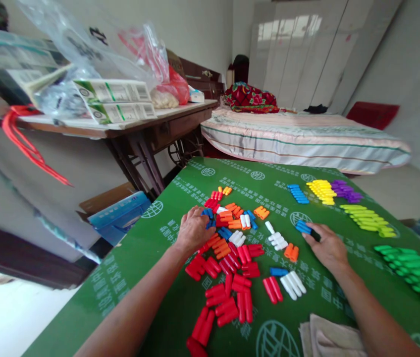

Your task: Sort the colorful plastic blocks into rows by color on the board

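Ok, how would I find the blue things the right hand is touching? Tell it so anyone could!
Find the big green printed tabletop in front of the striped bed. On its right side, the person's bare right hand is touching small blue rounded sticks. Unlike the blue row farther back, beside the yellow rounded sticks, these are against that hand.

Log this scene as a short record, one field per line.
Surface: green tabletop
Left hand: fingers at blue pieces among the mixed pile; grip unclear
Right hand: holding a blue cluster
Mixed pile colours: red, orange, white, blue
Single-colour groups, right side: blue group, yellow group, purple group, lime group, green group
Bottom of view: folded cloth
Background: bed
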Demonstrator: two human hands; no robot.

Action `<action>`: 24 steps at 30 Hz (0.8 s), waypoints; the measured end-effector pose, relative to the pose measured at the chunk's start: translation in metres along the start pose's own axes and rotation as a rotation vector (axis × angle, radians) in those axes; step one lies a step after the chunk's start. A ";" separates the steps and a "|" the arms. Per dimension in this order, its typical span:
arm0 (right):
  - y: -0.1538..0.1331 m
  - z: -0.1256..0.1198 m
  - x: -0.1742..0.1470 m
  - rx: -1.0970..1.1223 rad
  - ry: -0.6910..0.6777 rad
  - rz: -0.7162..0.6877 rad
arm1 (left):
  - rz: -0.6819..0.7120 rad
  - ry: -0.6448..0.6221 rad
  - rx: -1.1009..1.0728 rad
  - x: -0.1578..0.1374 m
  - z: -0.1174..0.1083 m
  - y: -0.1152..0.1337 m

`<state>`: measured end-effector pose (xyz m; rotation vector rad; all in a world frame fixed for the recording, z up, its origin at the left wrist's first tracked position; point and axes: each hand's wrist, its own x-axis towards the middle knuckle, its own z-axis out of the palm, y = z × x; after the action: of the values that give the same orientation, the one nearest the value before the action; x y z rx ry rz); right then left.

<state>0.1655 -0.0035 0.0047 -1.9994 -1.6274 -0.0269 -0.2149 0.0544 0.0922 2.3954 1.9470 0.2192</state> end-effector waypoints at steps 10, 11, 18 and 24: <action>0.000 0.005 0.001 0.033 0.029 -0.009 | -0.093 -0.118 -0.003 0.012 -0.001 0.003; 0.000 0.005 0.001 0.036 0.028 -0.011 | -0.097 -0.119 -0.016 0.012 -0.001 0.002; -0.002 0.003 0.001 0.042 0.012 -0.006 | -0.111 -0.045 -0.160 0.003 0.004 0.001; -0.002 0.004 0.001 0.042 -0.005 -0.002 | -0.155 0.069 -0.364 -0.019 -0.003 0.003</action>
<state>0.1626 -0.0012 0.0028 -1.9677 -1.6203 0.0113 -0.2160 0.0353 0.0943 2.0243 1.9110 0.5978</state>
